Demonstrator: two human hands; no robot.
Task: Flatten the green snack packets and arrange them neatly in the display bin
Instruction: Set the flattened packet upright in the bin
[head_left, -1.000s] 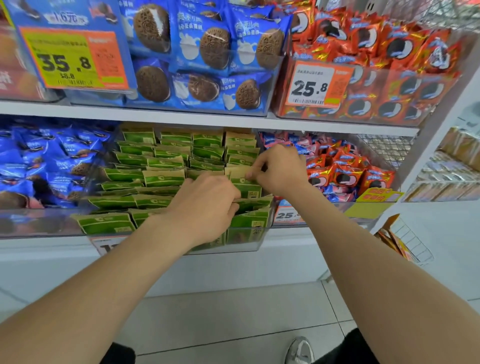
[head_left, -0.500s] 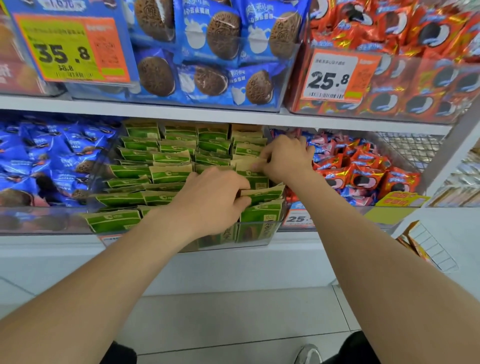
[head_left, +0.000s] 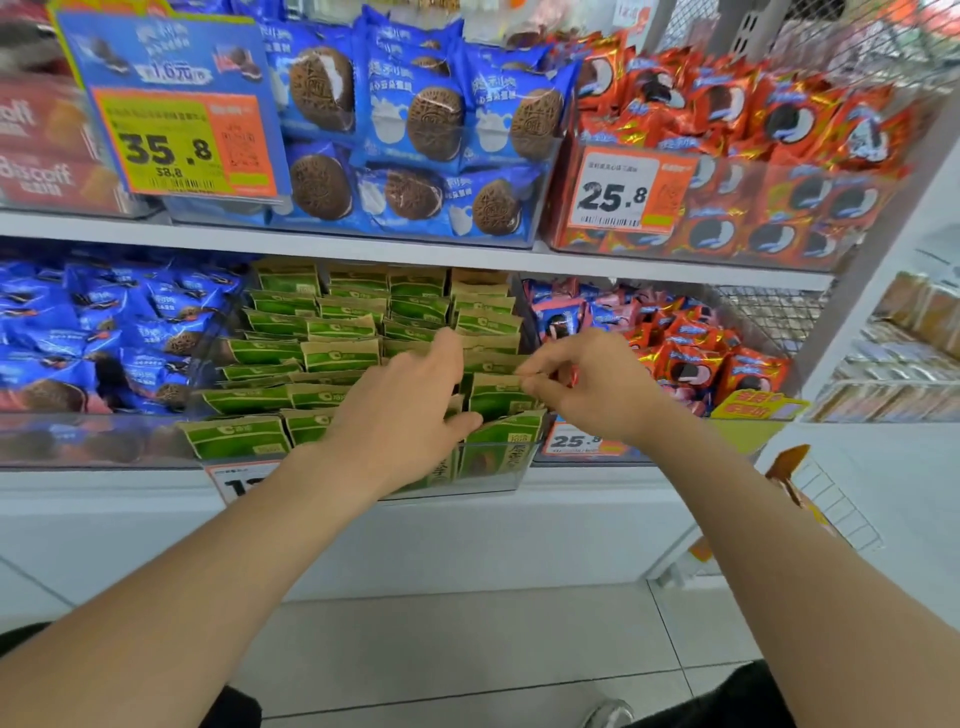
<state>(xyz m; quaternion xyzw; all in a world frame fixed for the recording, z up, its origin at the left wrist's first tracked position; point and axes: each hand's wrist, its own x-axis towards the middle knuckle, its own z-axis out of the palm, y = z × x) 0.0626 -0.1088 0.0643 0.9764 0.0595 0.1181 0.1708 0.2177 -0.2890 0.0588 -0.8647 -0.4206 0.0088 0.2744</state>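
Several green and tan snack packets (head_left: 340, 332) stand in rows inside a clear display bin (head_left: 498, 462) on the lower shelf. My left hand (head_left: 400, 410) lies over the front middle rows, fingers reaching between packets and thumb against a front packet. My right hand (head_left: 592, 384) is at the bin's right side and pinches the top edge of a green packet (head_left: 498, 397) in the right column. The packets under both hands are partly hidden.
Blue cookie packets (head_left: 104, 332) fill the bin to the left, red and pink ones (head_left: 691, 358) the bin to the right. The upper shelf (head_left: 363, 244) overhangs closely with more cookie bins and price tags (head_left: 623, 189). A wire basket (head_left: 831, 504) juts out at lower right.
My right hand has drawn back toward the front right of the bin and now pinches a packet edge. My left hand has stretched its fingers further back over the rows.
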